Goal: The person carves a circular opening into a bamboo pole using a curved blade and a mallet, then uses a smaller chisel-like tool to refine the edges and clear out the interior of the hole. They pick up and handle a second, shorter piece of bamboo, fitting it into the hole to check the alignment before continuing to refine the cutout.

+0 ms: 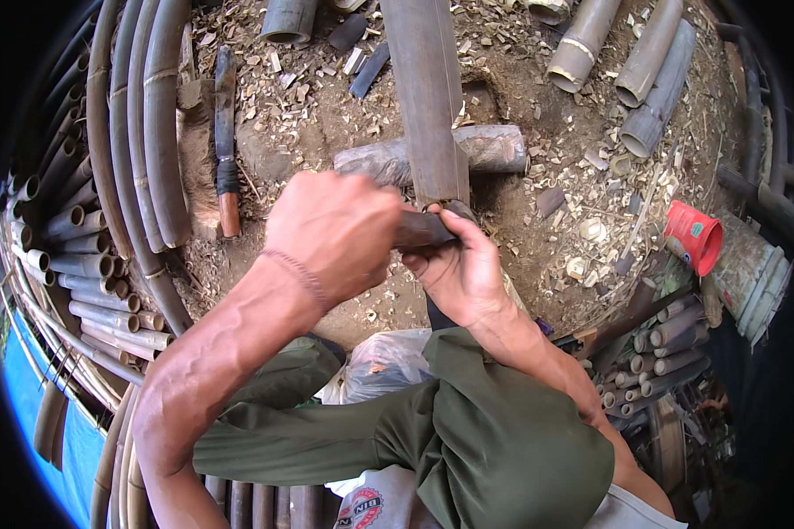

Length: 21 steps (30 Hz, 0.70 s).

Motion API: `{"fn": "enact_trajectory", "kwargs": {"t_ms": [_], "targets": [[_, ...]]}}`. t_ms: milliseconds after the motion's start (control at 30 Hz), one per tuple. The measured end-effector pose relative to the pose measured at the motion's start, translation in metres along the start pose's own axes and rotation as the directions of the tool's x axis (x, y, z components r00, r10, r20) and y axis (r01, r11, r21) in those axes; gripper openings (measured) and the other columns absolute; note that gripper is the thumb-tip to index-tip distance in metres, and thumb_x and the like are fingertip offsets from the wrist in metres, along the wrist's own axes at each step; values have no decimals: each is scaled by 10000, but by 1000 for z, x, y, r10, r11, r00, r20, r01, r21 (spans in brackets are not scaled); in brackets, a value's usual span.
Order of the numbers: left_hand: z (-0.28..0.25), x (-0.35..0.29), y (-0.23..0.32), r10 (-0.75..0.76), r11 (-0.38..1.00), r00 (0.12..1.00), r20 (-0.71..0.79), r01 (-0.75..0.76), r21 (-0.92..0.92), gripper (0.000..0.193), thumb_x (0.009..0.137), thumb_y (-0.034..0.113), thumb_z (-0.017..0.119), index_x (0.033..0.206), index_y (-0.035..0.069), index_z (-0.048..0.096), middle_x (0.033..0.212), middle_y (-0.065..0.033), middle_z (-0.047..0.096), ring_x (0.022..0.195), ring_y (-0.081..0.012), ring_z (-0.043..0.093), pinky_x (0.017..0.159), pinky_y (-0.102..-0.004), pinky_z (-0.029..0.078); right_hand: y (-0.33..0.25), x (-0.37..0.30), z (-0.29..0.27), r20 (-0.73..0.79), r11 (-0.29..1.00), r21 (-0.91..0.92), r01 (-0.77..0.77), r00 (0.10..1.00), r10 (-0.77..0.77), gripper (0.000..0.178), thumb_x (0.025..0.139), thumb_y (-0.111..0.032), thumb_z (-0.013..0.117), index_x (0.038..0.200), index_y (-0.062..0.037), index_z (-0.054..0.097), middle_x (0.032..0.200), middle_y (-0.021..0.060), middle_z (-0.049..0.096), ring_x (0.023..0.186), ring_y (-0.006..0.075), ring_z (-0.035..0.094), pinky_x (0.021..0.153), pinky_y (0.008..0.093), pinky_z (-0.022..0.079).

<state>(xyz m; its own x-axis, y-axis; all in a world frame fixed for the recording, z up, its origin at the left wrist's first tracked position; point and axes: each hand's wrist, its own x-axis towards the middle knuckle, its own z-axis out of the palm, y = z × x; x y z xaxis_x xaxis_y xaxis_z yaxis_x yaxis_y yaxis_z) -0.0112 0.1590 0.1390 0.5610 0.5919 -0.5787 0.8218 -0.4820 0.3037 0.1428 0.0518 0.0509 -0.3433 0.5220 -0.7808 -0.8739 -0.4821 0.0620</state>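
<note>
Both hands meet at the near end of a thick bamboo pole, which runs away from me over a short log. Closed in a fist and a little blurred, my left hand has a short dark piece of bamboo coming out of its thumb side. The other end of that piece is held by my right hand, its thumb pressed along it and its fingers curled below. My left fist hides part of the piece. A machete with a dark blade and wooden handle lies to the left.
Long bamboo poles and stacked cut tubes line the left. More tubes lie far right, with chips scattered over the soil. A red cup and a dirty bucket stand right. A plastic bag sits by my legs.
</note>
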Motion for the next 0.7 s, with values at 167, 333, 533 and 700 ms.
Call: {"fn": "enact_trajectory", "kwargs": {"t_ms": [167, 333, 533, 700], "targets": [[25, -6, 14, 62, 996, 988, -139, -69, -48, 184, 719, 187, 736, 846, 69, 672, 711, -137, 672, 660, -274, 687, 590, -385, 532, -6, -12, -8, -97, 990, -141, -12, 995, -2, 274, 1004, -287, 478, 1073, -49, 596, 1060, 128, 684, 860, 232, 678, 742, 372, 592], [115, -66, 2, -406, 645, 911, 75, 344, -682, 322, 671, 241, 742, 942, 74, 696, 781, -175, 688, 736, -376, 678, 687, -448, 547, 14, 10, 0, -114, 511, -845, -154, 988, 109, 391, 1031, -272, 465, 961, 80, 620, 937, 188, 700, 653, 204, 689, 572, 312, 608], [32, -18, -10, -144, 960, 988, 62, 155, -234, 303, 661, 213, 731, 928, 73, 698, 799, -147, 698, 743, -336, 694, 680, -424, 555, -3, 0, 1, 94, 955, -293, 46, 995, -20, 281, 992, -241, 502, 1123, 2, 555, 1127, 251, 652, 843, 316, 697, 730, 415, 607], [-39, 51, 31, 146, 971, 966, 214, -181, 157, 114, 743, 190, 719, 761, 78, 726, 762, -107, 714, 738, -258, 720, 668, -366, 565, -17, -2, -17, 12, 978, 211, -1, 1000, -2, 314, 1012, -276, 447, 1138, -29, 594, 1037, 143, 691, 908, 298, 687, 782, 413, 590]]}}
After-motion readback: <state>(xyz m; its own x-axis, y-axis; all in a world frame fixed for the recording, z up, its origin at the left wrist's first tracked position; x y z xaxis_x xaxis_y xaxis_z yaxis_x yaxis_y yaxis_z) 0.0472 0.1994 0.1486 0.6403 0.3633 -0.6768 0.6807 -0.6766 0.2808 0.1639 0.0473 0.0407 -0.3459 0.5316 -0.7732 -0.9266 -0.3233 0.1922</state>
